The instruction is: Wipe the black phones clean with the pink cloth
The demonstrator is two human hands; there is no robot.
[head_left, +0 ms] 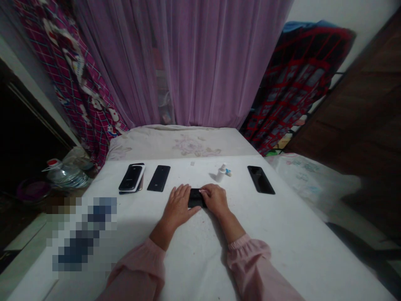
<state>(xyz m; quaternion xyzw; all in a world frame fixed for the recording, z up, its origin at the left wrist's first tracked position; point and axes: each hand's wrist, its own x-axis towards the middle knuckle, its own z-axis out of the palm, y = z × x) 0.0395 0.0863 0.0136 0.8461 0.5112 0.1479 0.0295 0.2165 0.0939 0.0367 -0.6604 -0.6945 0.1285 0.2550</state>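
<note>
A black smartphone (196, 198) lies crosswise on the white-covered table between my two hands. My left hand (180, 204) steadies its left end, with the fingers along the far side and the thumb by the near edge. Over the right end, my right hand (216, 198) is closed, fingertips pressed together against the phone's surface. Whatever those fingers pinch is too small or hidden to name. Just beyond the right hand stand a small white spray bottle (221, 173) and a little white-and-blue item (229, 172).
At left, a dark phone with a white rim (132, 178) rests on other phones, beside another dark phone (159, 178). A black phone (261, 180) lies at right. A blurred-out patch (84, 234) covers the table's left side. Purple curtains (206, 62) hang behind.
</note>
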